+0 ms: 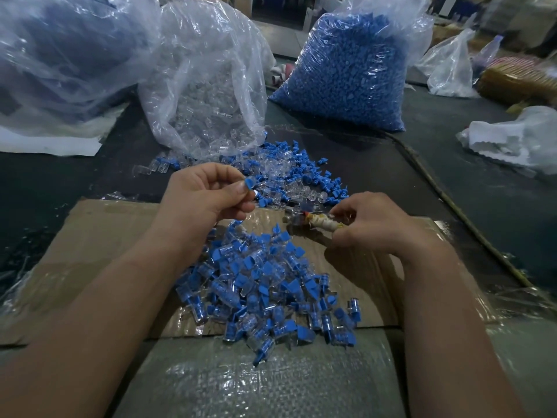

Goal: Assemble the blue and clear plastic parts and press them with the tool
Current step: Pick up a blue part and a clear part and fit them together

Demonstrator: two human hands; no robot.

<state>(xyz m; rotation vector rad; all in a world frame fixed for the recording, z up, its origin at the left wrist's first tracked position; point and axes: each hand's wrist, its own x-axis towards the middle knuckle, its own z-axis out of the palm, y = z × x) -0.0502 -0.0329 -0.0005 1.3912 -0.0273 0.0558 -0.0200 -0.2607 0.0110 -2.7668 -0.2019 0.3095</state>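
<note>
Two hands: left hand (205, 194) and right hand (376, 224) were both over the cardboard sheet (105, 236), apart from each other.
Left hand: thumb and fingers were clamped on a single blue plastic part (250, 184), held up clear of the piles. Something pale sat just under it; could not tell what.
Right hand: fingers were curled tight round the tape-wrapped handle of the tool (324, 224).
Tool: lay low at the far edge of the cardboard, metal head pointing left. Head was blurred, so its contents were unclear.
Assembled pile (265, 285): blue-and-clear pieces were heaped on the cardboard between the forearms, spilling onto the woven sack (271, 381) nearest the person.
Loose parts (286, 173): blue and clear pieces were scattered on the dark worktop (452, 182) just beyond the hands.
Clear-parts bag (211, 95): stood open behind the loose parts, mouth facing them.
Blue-parts bag (352, 70): stood to its right, full.
</note>
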